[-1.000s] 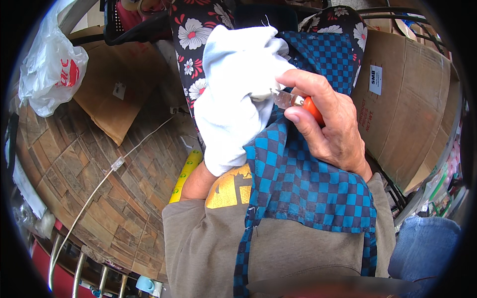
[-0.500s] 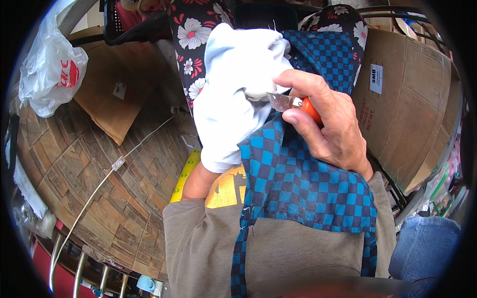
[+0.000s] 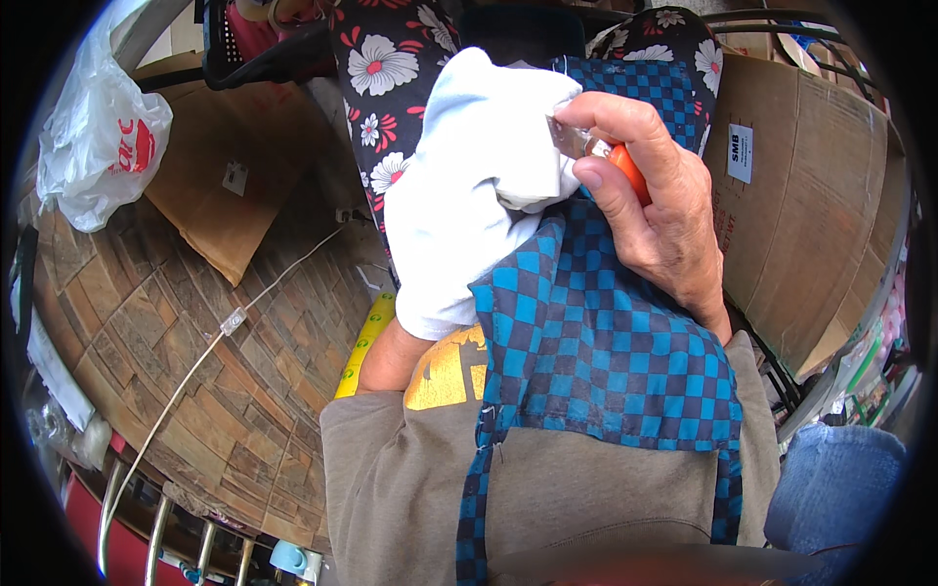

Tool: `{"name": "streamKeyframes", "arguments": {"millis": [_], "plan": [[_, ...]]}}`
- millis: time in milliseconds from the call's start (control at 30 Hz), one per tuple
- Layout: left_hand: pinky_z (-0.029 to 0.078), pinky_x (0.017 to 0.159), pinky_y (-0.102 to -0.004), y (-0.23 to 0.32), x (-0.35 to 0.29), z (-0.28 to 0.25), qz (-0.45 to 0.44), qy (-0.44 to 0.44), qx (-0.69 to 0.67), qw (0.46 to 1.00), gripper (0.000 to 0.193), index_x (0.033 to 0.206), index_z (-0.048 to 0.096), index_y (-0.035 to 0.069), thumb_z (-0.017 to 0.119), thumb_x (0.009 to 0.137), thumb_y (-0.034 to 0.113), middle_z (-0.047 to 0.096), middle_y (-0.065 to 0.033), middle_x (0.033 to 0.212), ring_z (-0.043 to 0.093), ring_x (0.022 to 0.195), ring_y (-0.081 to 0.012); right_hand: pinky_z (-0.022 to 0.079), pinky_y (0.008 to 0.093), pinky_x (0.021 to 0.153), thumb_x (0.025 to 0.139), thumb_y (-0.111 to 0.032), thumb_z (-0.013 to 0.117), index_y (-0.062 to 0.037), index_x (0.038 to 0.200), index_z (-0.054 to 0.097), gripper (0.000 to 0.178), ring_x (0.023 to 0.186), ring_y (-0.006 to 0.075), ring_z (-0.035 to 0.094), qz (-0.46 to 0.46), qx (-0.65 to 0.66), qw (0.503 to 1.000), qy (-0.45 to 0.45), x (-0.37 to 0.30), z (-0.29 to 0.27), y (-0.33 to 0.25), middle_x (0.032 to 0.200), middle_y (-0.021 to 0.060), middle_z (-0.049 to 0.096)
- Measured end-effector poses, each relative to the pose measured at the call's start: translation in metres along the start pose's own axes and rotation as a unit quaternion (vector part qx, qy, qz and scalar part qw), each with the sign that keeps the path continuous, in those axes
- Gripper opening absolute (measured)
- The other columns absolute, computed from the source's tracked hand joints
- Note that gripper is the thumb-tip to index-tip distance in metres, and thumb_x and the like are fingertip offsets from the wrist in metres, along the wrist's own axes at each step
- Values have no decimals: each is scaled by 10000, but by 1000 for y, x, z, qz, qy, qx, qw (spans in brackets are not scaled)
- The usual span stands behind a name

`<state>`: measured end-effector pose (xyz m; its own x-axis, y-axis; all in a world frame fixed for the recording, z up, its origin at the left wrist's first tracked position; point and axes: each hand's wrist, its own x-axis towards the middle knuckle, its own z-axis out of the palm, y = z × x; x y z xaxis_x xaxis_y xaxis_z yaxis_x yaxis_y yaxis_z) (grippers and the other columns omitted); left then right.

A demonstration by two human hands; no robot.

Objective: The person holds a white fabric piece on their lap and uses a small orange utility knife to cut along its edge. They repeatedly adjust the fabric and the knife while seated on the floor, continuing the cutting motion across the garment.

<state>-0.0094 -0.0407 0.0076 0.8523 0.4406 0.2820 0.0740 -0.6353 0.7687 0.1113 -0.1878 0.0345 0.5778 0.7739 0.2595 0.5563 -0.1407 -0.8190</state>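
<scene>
A white garment (image 3: 469, 146) covers my left hand completely, and only my left forearm (image 3: 391, 359) comes out of its lower end. The fingers under the fabric are hidden. My right hand (image 3: 664, 200) is closed around a small cutter with an orange handle (image 3: 628, 174). Its short flat metal blade (image 3: 575, 142) lies against the right side of the white fabric, with thumb and forefinger close to it. Below the blade, a fold of the garment stands out at its right edge. A blue and black checked apron (image 3: 606, 361) spreads across my lap under both arms.
On the right stands a brown cardboard box (image 3: 801, 195). To the left are a flat cardboard piece (image 3: 230, 166), a white plastic bag (image 3: 103, 137) and a white cord (image 3: 186, 366) across the tiled floor (image 3: 244, 410). Blue denim (image 3: 831, 488) shows at lower right.
My right hand has moved up and slightly right with the cutter. The upper part of the white garment has shifted right, and the blade sits higher along it.
</scene>
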Motion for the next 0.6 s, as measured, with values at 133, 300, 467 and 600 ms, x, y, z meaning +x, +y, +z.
{"name": "streamKeyframes", "arguments": {"millis": [133,300,467,600], "plan": [[588,798,-329,-3,-1,1,6,5,9,1000,407,1174,696,136,831,792,182,731,-50,1113,737,945,-221,560,348,736,950,-211,666,-78,1290,610,369,804,197,677,62,23,996,-54,-3,-12,-16,1132,118,696],[590,790,-327,-9,-4,9,36,35,9,999,403,1167,697,130,829,788,174,735,-53,1101,738,942,-220,551,343,702,903,-152,698,-33,1289,601,415,755,196,657,23,18,996,-84,-10,-8,-19,1161,142,677],[590,798,-324,-16,-8,13,24,32,-19,999,396,1165,698,127,824,792,171,732,-58,1114,736,960,-217,551,341,696,899,-137,701,-24,1285,598,415,753,198,661,23,12,996,-91,-7,-9,-21,1172,148,678],[587,810,-326,-17,-8,14,30,27,-25,999,411,1178,693,127,825,792,174,726,-61,1126,731,975,-218,546,336,684,912,-131,692,-23,1273,594,389,743,196,656,11,-3,997,-80,-6,-7,-19,1155,145,677]]}}
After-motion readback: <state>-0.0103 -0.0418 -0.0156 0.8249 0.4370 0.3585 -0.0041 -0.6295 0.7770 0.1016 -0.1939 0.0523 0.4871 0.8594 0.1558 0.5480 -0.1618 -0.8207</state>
